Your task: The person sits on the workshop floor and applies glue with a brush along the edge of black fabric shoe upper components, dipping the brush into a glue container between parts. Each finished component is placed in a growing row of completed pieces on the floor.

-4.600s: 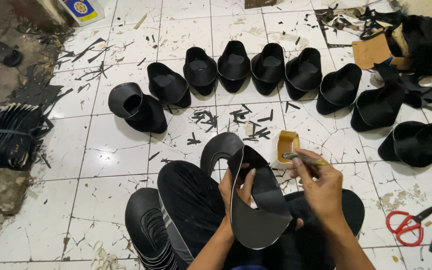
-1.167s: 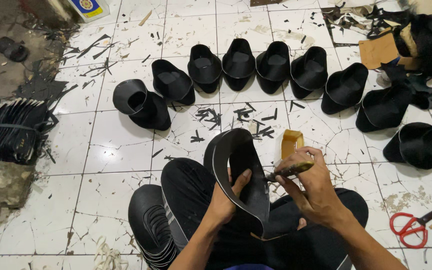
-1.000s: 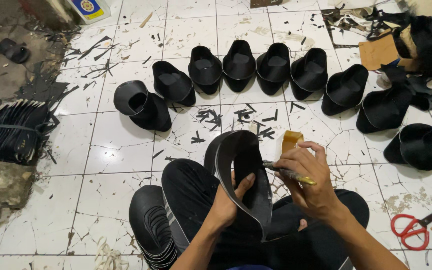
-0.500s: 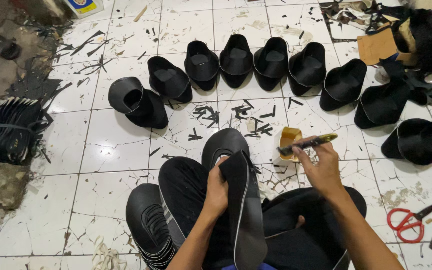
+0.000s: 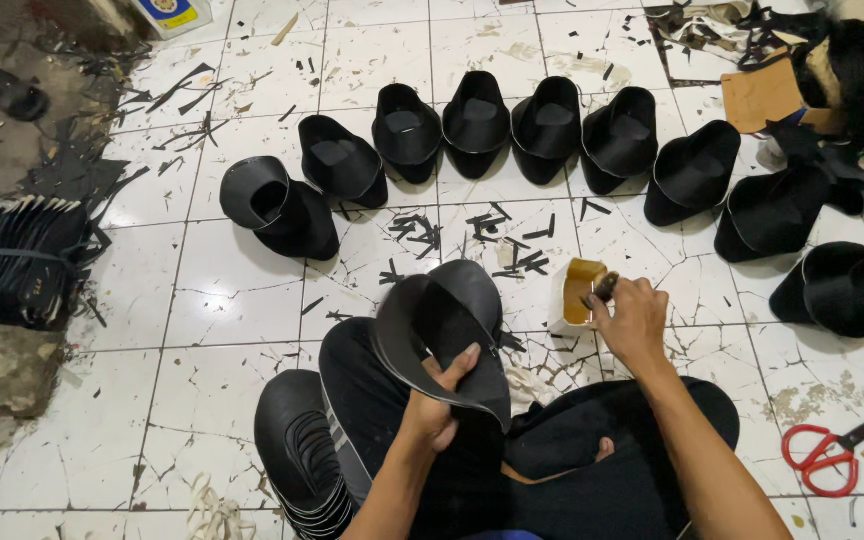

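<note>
Black sheet (image 5: 447, 335), curled into a loop, sits over my lap, pinched at its near edge by my left hand (image 5: 432, 410), thumb on the inside face and fingers wrapped behind. Just right of the sheet, my right hand (image 5: 637, 320) closes its grip on a brush (image 5: 604, 288) whose tip dips into a small glue pot (image 5: 574, 295) standing on the tiled floor (image 5: 232, 290). Beyond the sheet, an arc of black formed pieces (image 5: 477, 125) runs across the tiles, with dark offcuts (image 5: 512, 240) scattered between that arc and the pot. Left of the sheet and touching my leg lies a stack of flat black cutouts (image 5: 302, 460). Well right of the sheet, near the frame's lower corner, red-handled scissors (image 5: 820, 460) lie on the floor. Far left of the sheet, another bundle of dark sheets (image 5: 12, 260) stands on edge.
</note>
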Available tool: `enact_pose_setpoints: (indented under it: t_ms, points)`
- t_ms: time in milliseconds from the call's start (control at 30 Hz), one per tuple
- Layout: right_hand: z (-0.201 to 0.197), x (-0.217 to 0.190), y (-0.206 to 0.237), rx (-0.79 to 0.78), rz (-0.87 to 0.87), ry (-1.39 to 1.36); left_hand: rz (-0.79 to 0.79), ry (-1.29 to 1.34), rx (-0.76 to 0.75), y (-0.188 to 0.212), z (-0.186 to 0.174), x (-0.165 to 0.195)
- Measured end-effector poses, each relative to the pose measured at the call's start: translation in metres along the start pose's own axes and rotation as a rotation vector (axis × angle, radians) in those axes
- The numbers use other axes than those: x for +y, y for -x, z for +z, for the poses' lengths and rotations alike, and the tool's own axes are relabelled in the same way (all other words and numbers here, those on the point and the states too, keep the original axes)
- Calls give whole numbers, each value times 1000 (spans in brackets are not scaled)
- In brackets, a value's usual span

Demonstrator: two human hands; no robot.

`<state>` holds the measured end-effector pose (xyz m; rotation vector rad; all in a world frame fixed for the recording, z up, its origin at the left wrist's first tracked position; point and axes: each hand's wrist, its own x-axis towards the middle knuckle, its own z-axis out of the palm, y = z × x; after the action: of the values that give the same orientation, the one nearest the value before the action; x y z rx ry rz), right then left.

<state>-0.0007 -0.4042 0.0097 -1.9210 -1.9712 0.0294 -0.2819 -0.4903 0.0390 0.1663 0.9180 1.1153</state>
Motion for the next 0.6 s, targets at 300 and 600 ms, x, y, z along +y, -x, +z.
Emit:
enact_pose_setpoints:
  t_ms: [300, 600]
  points:
    - [-83, -79, 53, 83, -239, -749, 86, -184, -154, -1, 5, -8]
    - [-107, -117, 33, 246, -549, -635, 209, -613, -164, 12, 13, -1]
